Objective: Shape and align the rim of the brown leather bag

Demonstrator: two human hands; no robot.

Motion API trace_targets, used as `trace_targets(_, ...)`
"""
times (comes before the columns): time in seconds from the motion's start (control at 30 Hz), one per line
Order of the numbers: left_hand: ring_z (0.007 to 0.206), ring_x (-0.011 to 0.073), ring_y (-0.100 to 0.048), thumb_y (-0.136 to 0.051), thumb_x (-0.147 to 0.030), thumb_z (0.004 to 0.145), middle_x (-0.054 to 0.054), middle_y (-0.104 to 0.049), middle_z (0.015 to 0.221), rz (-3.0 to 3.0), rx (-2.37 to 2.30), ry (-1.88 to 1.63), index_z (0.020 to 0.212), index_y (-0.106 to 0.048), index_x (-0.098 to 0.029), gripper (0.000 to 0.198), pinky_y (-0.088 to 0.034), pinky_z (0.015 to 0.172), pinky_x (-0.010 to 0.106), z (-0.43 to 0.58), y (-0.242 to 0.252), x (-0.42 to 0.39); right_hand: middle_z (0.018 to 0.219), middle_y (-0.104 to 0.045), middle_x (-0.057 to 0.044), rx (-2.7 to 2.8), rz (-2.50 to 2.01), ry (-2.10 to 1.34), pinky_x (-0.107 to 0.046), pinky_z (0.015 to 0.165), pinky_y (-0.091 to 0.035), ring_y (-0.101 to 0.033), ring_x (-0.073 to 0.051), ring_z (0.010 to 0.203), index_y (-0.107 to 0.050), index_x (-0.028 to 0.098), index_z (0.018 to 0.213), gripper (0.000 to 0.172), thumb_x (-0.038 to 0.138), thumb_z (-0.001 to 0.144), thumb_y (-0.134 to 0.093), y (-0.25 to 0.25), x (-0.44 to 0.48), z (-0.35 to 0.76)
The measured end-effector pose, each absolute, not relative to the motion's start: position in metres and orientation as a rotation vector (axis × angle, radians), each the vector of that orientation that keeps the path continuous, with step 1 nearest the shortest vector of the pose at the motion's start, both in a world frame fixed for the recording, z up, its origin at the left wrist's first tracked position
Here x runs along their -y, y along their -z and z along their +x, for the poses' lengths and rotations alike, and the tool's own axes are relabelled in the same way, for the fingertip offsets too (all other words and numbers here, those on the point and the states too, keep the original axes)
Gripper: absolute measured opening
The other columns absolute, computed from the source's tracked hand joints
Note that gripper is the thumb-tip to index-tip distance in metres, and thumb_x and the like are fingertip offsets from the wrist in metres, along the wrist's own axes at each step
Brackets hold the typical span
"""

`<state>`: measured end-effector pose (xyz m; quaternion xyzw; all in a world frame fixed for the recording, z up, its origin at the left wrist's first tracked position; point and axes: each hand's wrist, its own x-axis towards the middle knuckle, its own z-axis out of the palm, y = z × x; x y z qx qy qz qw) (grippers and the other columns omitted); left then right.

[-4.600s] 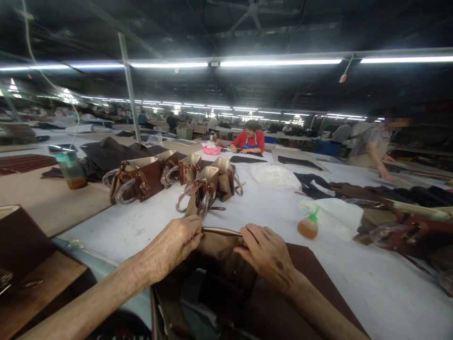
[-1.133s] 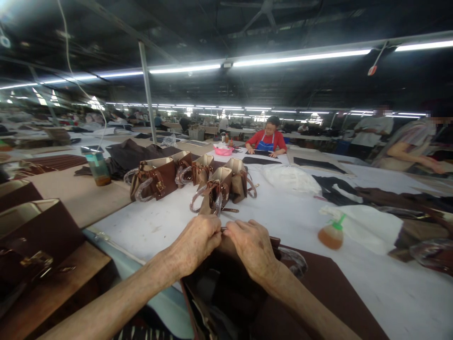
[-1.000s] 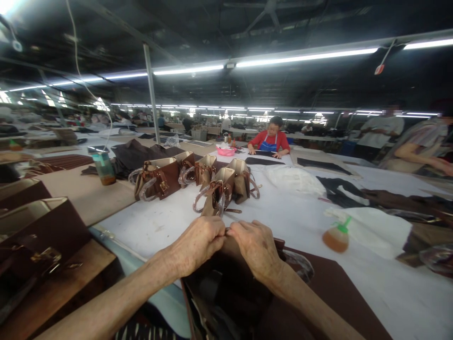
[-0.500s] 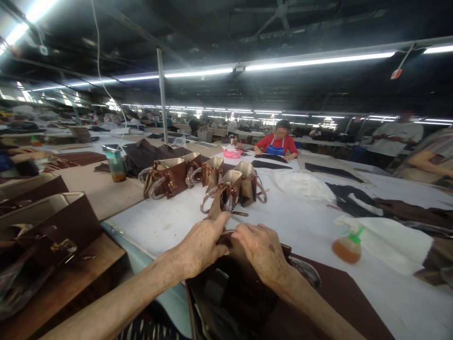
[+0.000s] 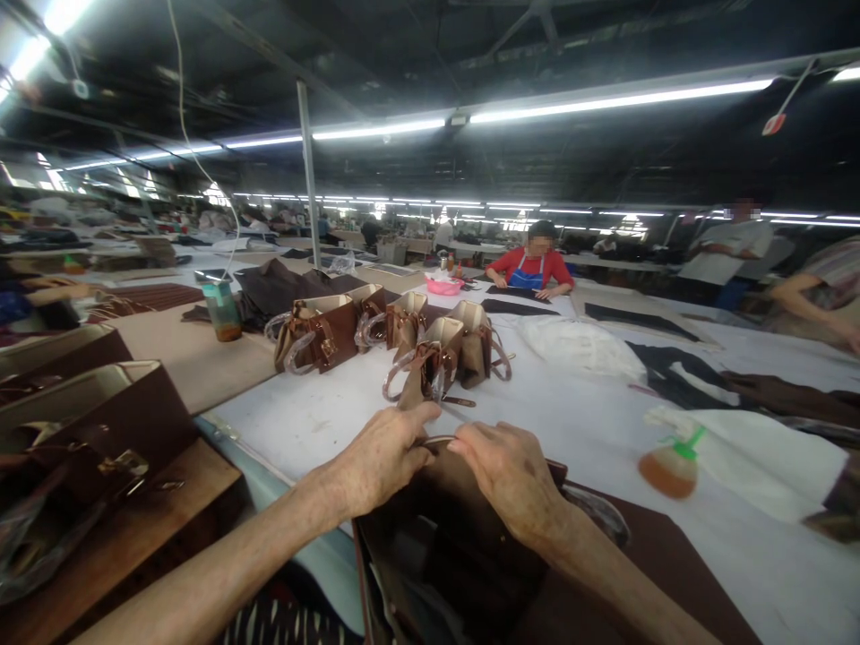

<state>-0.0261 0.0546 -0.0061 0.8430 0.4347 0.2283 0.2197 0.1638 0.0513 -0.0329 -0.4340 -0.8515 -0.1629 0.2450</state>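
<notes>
Left hand [image 5: 380, 457] is opening thumb from index vs a second ago; right hand [image 5: 517, 475] is clamping the brown bag [image 5: 457, 502] at its rim.
Bag is sitting at the white table's [image 5: 302, 417] near edge; smaller bags [image 5: 336, 336] are standing mid-table, squeeze bottle [image 5: 666, 475] is resting right of table centre, person in red [image 5: 528, 269] is working at its far side.

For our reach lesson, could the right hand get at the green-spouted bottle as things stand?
Probably yes: the bottle is to the right, and nothing tall on the white table seems in the way. The right hand grips a bag's rim, though, and would need freeing first.
</notes>
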Motion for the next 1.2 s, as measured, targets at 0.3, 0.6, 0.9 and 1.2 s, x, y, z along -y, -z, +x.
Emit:
trace_targets(0.3, 0.056, 0.0091, -0.044, -0.044, -0.012, 0.070, -0.003, -0.050, 0.058, 2.190, -1.193, -0.639, 0.070, -0.060, -0.016, 0.016, -0.031, 0.055, 0.019, -0.024, 0.003, -0.052, 0.061, -0.057, 0.001, 2.371, -1.234, 0.427, -0.028, 0.059, -0.025, -0.047, -0.015, 0.058, -0.056, 0.021, 0.071, 0.023, 0.027, 0.090, -0.044, 0.029, -0.046, 0.160)
trace_targets(0.6, 0.053, 0.0084, -0.038, -0.045, -0.014, 0.067, -0.004, -0.044, 0.053, 2.064, -1.217, -0.658, 0.066, -0.063, -0.015, 0.019, -0.029, 0.054, 0.020, -0.017, 0.004, -0.051, 0.065, -0.061, 0.001, 2.394, -1.367, 0.392, -0.028, 0.059, -0.027, -0.051, -0.016, 0.059, -0.058, 0.021, 0.071, 0.020, 0.026, 0.087, -0.048, 0.021, -0.038, 0.155)
trace_targets(0.9, 0.064, 0.0155, -0.053, -0.049, -0.015, 0.062, 0.001, -0.058, 0.072, 2.135, -1.440, -0.653, 0.099, -0.045, -0.019, 0.037, -0.035, 0.055, 0.023, -0.015, -0.001, -0.035, 0.066, -0.064, -0.001, 2.566, -1.468, -0.061, -0.025, 0.054, -0.026, -0.054, -0.014, 0.059, -0.061, 0.018, 0.078, 0.019, 0.019, 0.087, -0.045, -0.008, -0.034, 0.135)
trace_targets(1.2, 0.094, 0.0222, -0.055, -0.049, -0.008, 0.054, 0.006, -0.058, 0.107, 2.028, -1.446, -0.401, 0.129, -0.032, -0.023, 0.078, -0.043, 0.073, 0.026, -0.012, -0.011, -0.002, 0.058, -0.056, 0.000, 2.537, -1.599, -0.088, -0.022, 0.053, -0.028, -0.045, -0.012, 0.055, -0.057, 0.018, 0.063, 0.024, 0.018, 0.084, -0.045, -0.039, -0.020, 0.161)
